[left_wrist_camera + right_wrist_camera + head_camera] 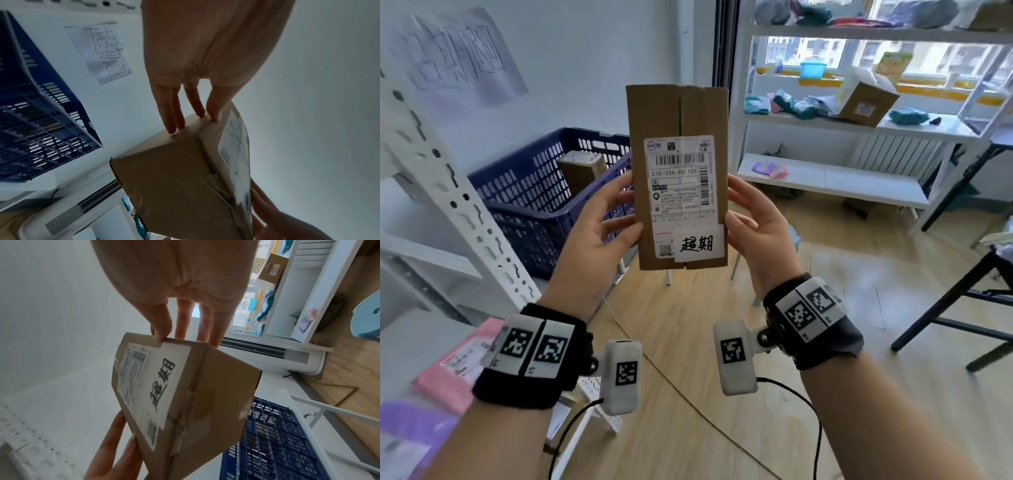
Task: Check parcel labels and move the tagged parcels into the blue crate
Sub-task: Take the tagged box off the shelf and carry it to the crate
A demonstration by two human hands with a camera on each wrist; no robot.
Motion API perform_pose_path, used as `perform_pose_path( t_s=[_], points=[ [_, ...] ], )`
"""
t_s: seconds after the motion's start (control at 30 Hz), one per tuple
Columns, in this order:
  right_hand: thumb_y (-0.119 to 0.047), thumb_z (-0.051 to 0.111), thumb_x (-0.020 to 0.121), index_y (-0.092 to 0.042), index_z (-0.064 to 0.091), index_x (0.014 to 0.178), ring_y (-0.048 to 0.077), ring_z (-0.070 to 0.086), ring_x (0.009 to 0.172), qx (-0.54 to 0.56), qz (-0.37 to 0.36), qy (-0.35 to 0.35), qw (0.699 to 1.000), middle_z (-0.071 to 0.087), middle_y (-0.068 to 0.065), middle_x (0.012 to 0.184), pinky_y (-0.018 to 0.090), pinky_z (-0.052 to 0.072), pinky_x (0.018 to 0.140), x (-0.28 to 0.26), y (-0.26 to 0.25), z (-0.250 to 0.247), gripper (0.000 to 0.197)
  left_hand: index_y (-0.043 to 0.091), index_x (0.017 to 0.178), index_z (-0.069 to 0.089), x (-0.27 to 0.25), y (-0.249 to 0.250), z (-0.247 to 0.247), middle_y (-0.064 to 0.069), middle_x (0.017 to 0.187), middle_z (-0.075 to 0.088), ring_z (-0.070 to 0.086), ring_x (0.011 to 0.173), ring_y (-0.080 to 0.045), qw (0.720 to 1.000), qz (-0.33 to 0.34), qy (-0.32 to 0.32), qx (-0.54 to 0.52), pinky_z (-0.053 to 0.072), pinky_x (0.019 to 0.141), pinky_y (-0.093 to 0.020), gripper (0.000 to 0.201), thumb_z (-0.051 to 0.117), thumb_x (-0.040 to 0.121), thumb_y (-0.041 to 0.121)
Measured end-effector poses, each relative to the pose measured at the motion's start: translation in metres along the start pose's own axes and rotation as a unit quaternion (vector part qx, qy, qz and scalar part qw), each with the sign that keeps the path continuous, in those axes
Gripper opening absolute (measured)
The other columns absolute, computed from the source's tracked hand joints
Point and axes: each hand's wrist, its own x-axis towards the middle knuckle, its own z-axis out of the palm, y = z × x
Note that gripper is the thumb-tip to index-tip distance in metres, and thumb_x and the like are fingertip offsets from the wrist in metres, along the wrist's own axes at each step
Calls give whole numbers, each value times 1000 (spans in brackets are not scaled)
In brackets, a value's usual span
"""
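Cardboard parcel is held upright mid-air at centre, label side toward the head cam, prob. so the shipping label & the handwritten tag can be read. Left hand & right hand clamp its two side edges, thumbs on the front, fingers wrapped behind. Blue crate sits far left, one box inside. Small print is illegible; the parcel's back is hidden.

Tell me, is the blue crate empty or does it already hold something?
Not empty: one brown cardboard box sits inside the blue crate.
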Motion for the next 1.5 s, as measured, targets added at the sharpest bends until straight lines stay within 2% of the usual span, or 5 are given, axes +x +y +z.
perform_pose_path(
  t_s=[0.5, 0.73, 1.07, 1.27, 1.5],
  points=[
    [2, 49, 94, -36, 54, 117, 18, 65, 107, 15, 3, -94, 995, 60, -3, 126, 31, 57, 80, 189, 27, -101, 45, 42, 137, 43, 155, -22, 113, 21, 122, 56, 57, 115, -3, 997, -1, 80, 10, 53, 94, -32, 59, 51, 94, 2],
    [5, 48, 94, -25, 53, 128, 21, 63, 111, 35, 36, -139, 989, 60, 1, 129, 38, 56, 88, 251, 56, -121, 46, 42, 139, 42, 197, -41, 139, 18, 126, 55, 57, 116, -5, 990, -31, 137, 35, 50, 99, -36, 62, 53, 94, 1],
    [3, 49, 94, -32, 53, 121, 13, 66, 105, 54, 50, -162, 984, 60, 2, 129, 36, 57, 85, 324, 88, -121, 44, 50, 132, 42, 263, -65, 143, 31, 116, 55, 57, 110, 5, 985, -44, 150, 69, 51, 84, -15, 62, 53, 94, 2],
    [2, 50, 94, -29, 54, 127, 17, 65, 108, 48, 40, -160, 985, 60, -1, 128, 41, 56, 88, 382, 114, -107, 45, 46, 136, 44, 319, -95, 129, 19, 124, 56, 57, 114, -2, 985, -40, 156, 68, 51, 97, -35, 61, 53, 94, 3],
    [2, 49, 94, -32, 55, 123, 16, 66, 105, 38, 21, -171, 984, 60, -3, 127, 33, 57, 82, 467, 137, -69, 44, 46, 136, 43, 404, -132, 93, 20, 120, 56, 58, 114, -4, 985, -30, 163, 49, 55, 92, -32, 61, 53, 94, 2]
  ],
)
